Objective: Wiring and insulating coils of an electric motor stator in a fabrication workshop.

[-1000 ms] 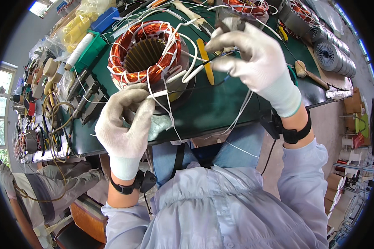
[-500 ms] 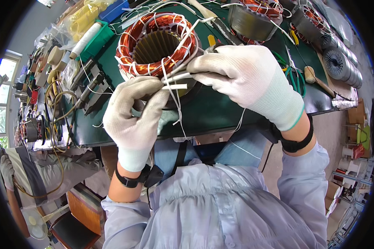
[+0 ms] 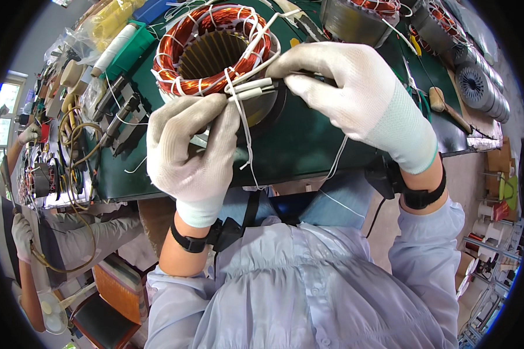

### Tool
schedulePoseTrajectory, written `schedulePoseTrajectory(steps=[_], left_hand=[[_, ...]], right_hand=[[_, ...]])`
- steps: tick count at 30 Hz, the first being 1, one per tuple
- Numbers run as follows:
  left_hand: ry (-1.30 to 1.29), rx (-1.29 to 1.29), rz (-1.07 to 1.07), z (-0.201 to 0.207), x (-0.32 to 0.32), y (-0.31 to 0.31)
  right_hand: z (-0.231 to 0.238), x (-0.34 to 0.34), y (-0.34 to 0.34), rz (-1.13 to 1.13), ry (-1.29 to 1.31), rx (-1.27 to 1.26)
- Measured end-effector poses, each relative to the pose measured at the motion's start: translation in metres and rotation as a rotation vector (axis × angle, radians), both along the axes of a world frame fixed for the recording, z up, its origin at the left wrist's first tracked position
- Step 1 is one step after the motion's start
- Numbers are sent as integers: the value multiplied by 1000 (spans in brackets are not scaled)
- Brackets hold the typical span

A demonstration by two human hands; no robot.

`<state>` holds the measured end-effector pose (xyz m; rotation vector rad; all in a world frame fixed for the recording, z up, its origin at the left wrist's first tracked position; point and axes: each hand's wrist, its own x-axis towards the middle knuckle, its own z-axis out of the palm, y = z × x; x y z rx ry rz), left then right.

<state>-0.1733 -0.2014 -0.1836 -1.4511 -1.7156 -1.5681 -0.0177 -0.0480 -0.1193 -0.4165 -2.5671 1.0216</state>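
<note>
In front of me on the bench stands a motor stator (image 3: 167,65), its ring of copper windings tied with white cord. Two white sleeved leads (image 3: 255,92) stick out at its near side, bare wire tips pointing right. My left hand (image 3: 195,148), in a white glove, pinches these leads between thumb and fingertips. Loose white lacing cord (image 3: 245,136) hangs down beside that grip. My gloved right hand (image 3: 346,81) is closed just right of the lead tips, fingers bent together. Something dark shows between its fingers, too hidden to name.
More stators (image 3: 355,22) stand at the far right, with stacked ribbed cores (image 3: 477,90) nearer the right edge. A wooden-handled tool (image 3: 438,100) lies right of my hand. On the left are a metal fixture (image 3: 121,113), a green bin (image 3: 133,47) and another person's gloved hand (image 3: 22,235).
My right hand has come off the sleeved leads, and their tips now show. The stator sits slightly farther left and up in view. My left hand keeps its pinch.
</note>
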Motion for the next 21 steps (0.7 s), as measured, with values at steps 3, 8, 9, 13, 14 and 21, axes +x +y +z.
schedulePoseTrajectory(steps=[3,8,9,13,14,21], left_hand=[[38,-38,-56,-2,-7,-5],[88,-16,-38,0,-5,-2],[96,-20,1,-2,-4,-1],[168,-13,156,0,4,3],[299,-34,242,-2,0,3],[215,43,-58,-9,-26,14]], right_hand=[[1,-1,3,-9,-8,42],[-3,-4,-2,54,-8,-56],[-3,-5,-3,59,24,-42],[-5,-7,-6,44,66,10],[-5,-10,-8,-6,31,-18],[-21,-20,-7,-93,209,205]])
